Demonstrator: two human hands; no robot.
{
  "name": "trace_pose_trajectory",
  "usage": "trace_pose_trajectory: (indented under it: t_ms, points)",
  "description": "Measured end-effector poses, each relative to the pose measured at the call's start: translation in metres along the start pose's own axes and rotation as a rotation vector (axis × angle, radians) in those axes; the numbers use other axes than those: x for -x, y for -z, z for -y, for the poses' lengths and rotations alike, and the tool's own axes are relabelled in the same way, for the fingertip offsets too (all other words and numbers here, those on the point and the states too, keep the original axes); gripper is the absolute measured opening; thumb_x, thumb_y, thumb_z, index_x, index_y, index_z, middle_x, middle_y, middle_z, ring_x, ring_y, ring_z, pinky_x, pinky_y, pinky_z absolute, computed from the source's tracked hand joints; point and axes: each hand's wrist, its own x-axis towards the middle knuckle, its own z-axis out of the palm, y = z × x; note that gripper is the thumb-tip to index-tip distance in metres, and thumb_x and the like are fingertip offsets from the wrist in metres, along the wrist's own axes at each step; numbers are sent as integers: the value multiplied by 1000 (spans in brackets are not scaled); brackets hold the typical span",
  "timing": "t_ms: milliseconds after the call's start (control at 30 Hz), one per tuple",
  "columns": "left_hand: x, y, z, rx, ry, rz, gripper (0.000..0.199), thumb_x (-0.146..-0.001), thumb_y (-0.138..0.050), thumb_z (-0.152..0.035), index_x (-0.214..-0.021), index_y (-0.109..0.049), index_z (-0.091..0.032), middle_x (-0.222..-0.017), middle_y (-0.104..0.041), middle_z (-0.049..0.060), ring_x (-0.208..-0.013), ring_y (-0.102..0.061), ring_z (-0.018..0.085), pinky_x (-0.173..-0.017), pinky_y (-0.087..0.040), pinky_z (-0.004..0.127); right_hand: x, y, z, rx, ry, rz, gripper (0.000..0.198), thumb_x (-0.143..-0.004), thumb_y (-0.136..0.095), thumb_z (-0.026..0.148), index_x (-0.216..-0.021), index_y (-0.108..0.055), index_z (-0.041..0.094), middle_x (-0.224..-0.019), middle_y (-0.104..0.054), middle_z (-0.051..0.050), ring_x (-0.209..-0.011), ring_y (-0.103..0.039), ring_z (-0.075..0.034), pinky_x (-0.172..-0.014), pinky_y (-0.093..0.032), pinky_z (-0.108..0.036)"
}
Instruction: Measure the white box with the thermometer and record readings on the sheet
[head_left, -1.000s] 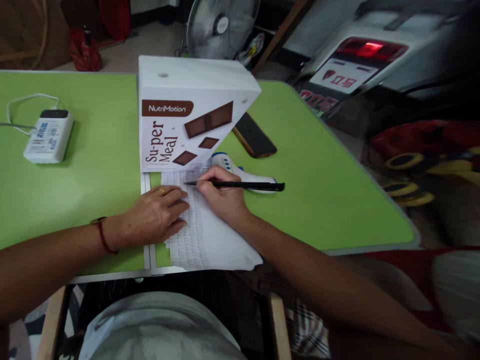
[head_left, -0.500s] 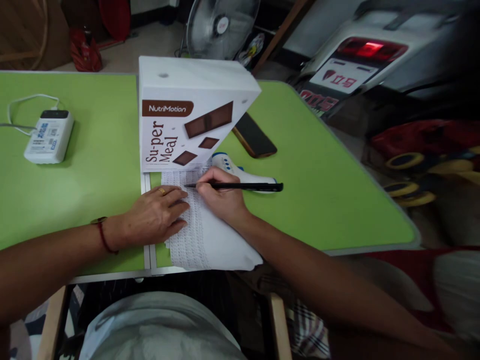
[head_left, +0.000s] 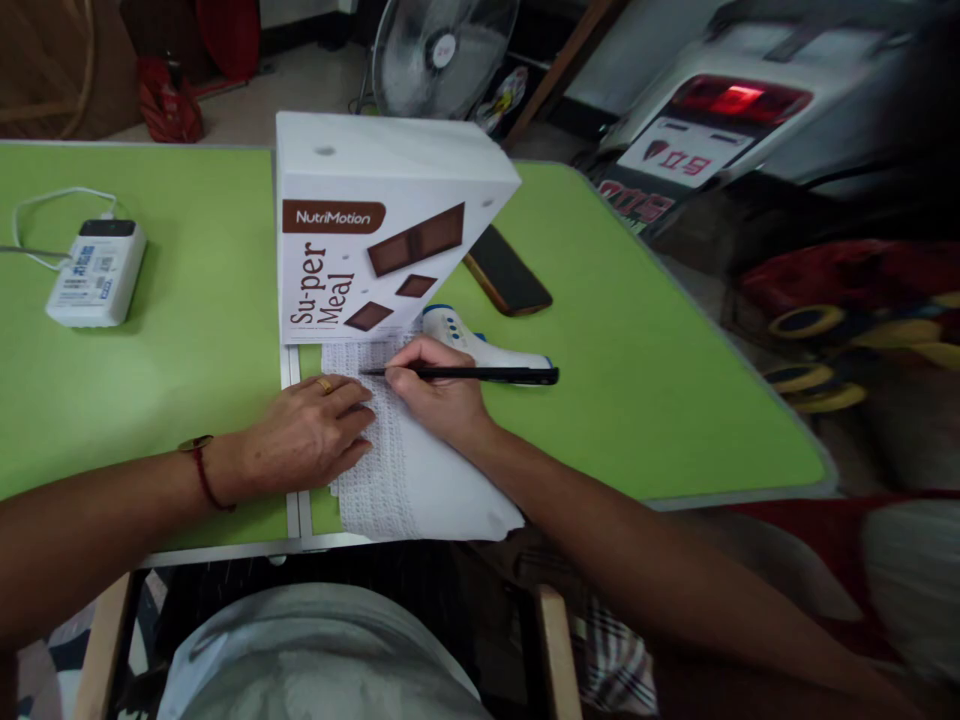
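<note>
My right hand (head_left: 439,388) is closed around a black pen (head_left: 517,375), its tip pointing left onto the upper part of a sheet of paper (head_left: 450,500). Dense small writing covers the paper's left side, while its lower right is blank. Flat on the paper's left edge and the table rests my left hand (head_left: 322,430), fingers stretched out and holding nothing. Just beyond the paper stands a white NutriMotion box (head_left: 322,270), which hides the sheet's top. A white and blue handheld thermometer (head_left: 487,350) lies behind my right hand, partly covered by it.
On the green table (head_left: 637,400), a phone (head_left: 510,270) lies right of the box. A white device with cables (head_left: 97,275) sits at the left. Past the table are a fan (head_left: 442,50) and a scooter's rear (head_left: 720,130).
My right hand and the pen have shifted slightly left along the paper. My left hand stays in nearly the same place.
</note>
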Motion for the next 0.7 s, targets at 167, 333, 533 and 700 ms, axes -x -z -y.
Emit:
trace_pose_trajectory:
  t_ms: [167, 333, 533, 700]
  points:
    - [0, 0, 0, 7, 10, 9, 20, -90, -53, -26, -94, -64, -11, -107, -62, 12, -102, -58, 25, -91, -52, 40, 0, 0, 0, 3, -2, 29, 7, -64, -53, 21, -57, -53, 20, -52, -52, 4, -51, -42, -10, -49, -35, -25]
    - [0, 0, 0, 4, 11, 12, 20, -90, -53, -25, -94, -64, -10, -106, -62, 12, -101, -58, 25, -89, -52, 39, 0, 0, 2, 10, 18, 36, 7, -64, -52, 20, -56, -51, 20, -50, -50, 5, -49, -41, -9, -48, -34, -24]
    - [0, 0, -1, 5, 13, 10, 20, -90, -52, -26, -94, -64, -11, -107, -62, 12, -102, -58, 25, -91, -51, 39, 0, 1, 2, 6, 3, 52, 8, -64, -52, 21, -56, -51, 20, -50, -50, 5, -49, -40, -10, -48, -34, -24]
    - [0, 0, 0, 1, 6, 4, 19, -89, -53, -25, -94, -65, -10, -108, -62, 12, -102, -58, 26, -90, -52, 40, 0, 0, 1, 9, 3, 4, 8, -64, -52, 20, -56, -52, 20, -51, -51, 4, -50, -41, -10, -50, -35, -25]
